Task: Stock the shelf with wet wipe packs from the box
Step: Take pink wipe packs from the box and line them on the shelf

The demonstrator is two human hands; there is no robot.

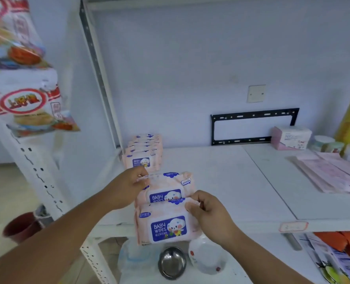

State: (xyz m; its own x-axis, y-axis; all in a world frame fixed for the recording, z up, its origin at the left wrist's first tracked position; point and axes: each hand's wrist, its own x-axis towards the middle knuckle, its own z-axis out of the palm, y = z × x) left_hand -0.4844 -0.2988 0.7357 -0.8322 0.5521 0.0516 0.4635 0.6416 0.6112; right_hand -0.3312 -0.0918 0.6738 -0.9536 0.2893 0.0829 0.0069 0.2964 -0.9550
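Pinching rear pack [168, 184] top-left, left hand [127, 185], right hand [209, 214] gripping front pack [165, 227]

A small shop was indicated: a price label [293, 226] on the shelf edge [231, 224] right of the right fingers [191, 207], identical baby wipes packs [142, 154] ranked just beyond the left fingers [140, 177], snack bags [26, 103] far left.

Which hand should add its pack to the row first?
Probably left: the left hand pinches the farther pack, short of the row; the right hand holds the nearer pack over the shelf edge.
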